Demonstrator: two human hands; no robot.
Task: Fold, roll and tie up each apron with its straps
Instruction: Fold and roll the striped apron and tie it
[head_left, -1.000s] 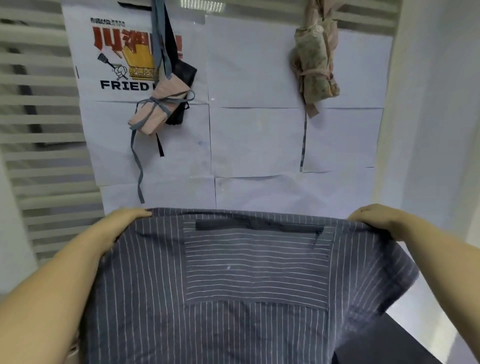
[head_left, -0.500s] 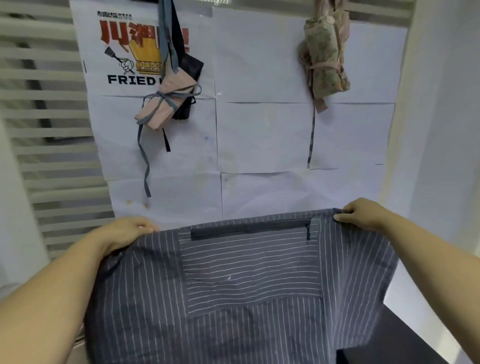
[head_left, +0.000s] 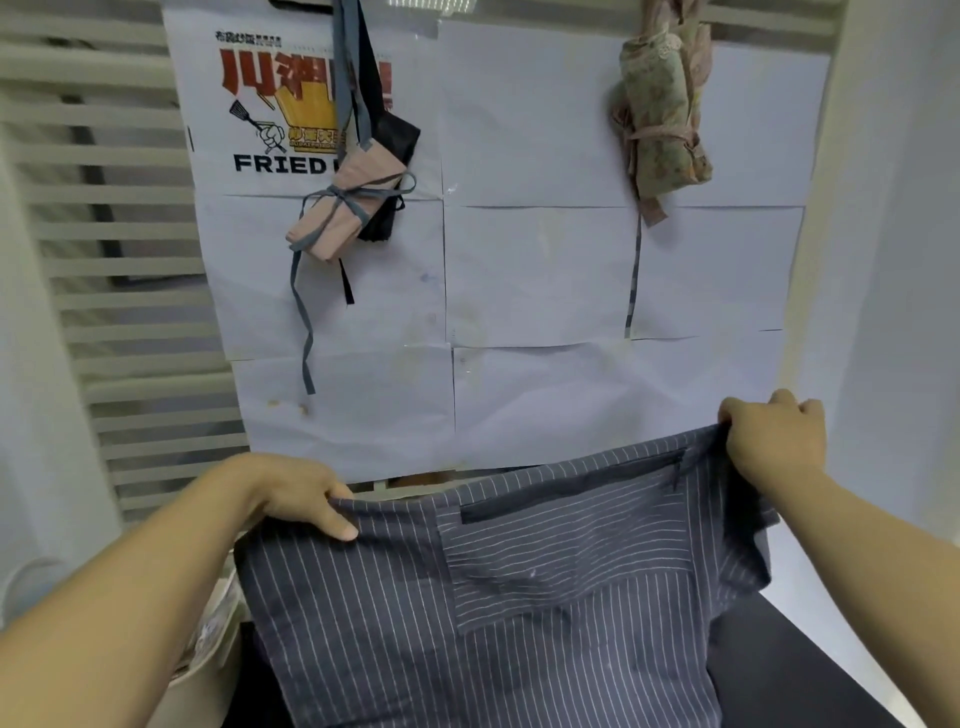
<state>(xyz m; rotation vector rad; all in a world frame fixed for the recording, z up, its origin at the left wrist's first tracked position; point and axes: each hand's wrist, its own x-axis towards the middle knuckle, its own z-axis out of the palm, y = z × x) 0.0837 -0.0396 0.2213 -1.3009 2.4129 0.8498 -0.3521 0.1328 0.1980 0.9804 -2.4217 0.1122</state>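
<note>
head view — apron (head_left: 519, 597) edge tilted, right higher

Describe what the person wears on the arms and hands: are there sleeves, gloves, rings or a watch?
The left hand and the right hand are bare: no gloves, and no rings on the fingers that show. The left forearm and the right forearm are bare too. No sleeve reaches into the picture, and neither wrist carries a watch or a bracelet.

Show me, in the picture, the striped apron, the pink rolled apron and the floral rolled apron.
striped apron (head_left: 519, 675), head view, cloth just below the pocket.
pink rolled apron (head_left: 347, 208), head view, middle of the roll, beside the knot.
floral rolled apron (head_left: 662, 122), head view, middle of the bundle.
</note>
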